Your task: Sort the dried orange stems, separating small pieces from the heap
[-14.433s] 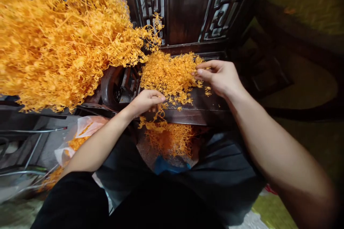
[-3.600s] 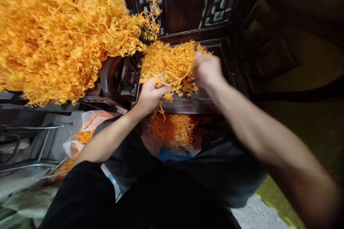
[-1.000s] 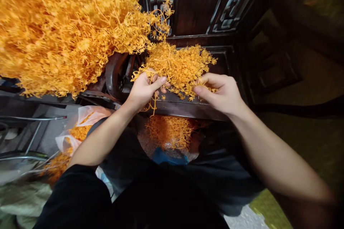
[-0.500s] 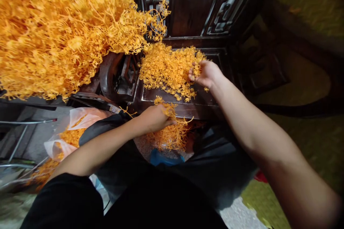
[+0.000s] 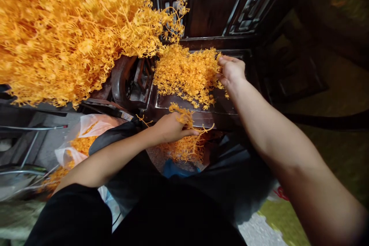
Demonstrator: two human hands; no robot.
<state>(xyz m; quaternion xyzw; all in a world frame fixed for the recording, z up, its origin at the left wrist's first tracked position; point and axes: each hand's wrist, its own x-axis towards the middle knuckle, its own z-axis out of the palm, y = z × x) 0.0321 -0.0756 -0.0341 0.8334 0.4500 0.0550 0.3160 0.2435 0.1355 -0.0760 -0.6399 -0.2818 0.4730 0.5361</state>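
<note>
Looking down from the head view, the left hand is seen closed around a small bunch of orange strands, held just past the front edge of the dark wooden ledge and above the open bag between the knees. The right hand is laid against the right edge of the loose pile on the ledge, fingers curled; whether anything is pinched there cannot be told. Judged by how things lie, some strands are already gathered in the bag, while the pile and the far larger branched mass at the left remain outside it. The bag's bottom is hidden by dark clothing, a second plastic bag is partly covered by the forearm, and the mass is cut off by the frame.
</note>
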